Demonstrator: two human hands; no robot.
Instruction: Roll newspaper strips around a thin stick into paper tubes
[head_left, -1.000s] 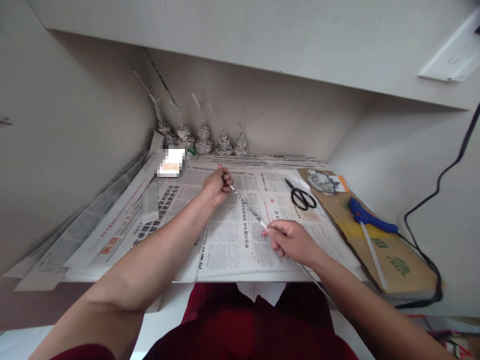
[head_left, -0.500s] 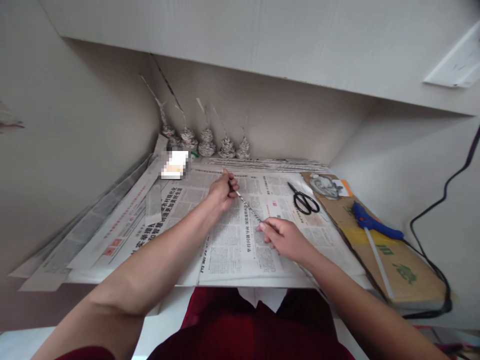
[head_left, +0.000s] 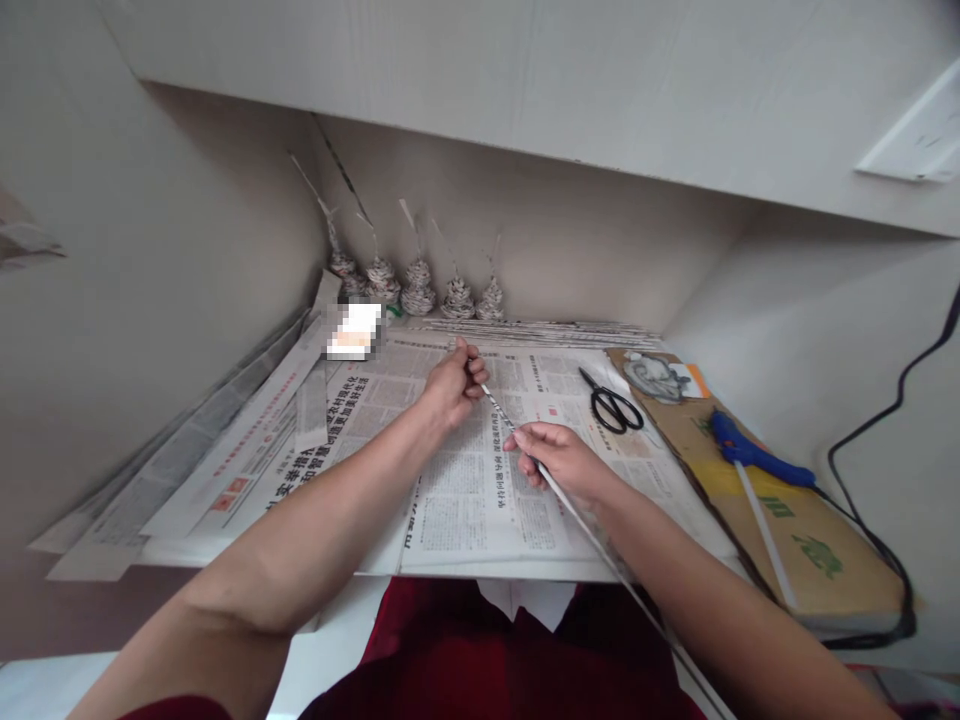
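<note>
A long thin rolled newspaper strip [head_left: 592, 533] runs between my hands and trails down past my right forearm, beyond the picture's lower edge. My left hand [head_left: 456, 382] has its fingers curled round the far end. Nearer to me, my right hand [head_left: 551, 455] pinches the same strip between thumb and fingers. Both hands are just above the spread newspaper sheets [head_left: 450, 510]. Black-handled scissors [head_left: 611, 402] lie on the paper, right of my right hand.
Woven gourd-shaped paper pieces [head_left: 418, 288] stand along the back wall, beside a bundle of rolled paper sticks [head_left: 555, 333]. A pixelated bright object [head_left: 354, 331] is at back left. At right, cardboard [head_left: 840, 590] carries a blue glue gun [head_left: 761, 455] with a black cord [head_left: 904, 400].
The strip's near part now shows below my right hand, stretching along my forearm. My right hand has closed in slightly toward the left one. The whole view has shifted a little.
</note>
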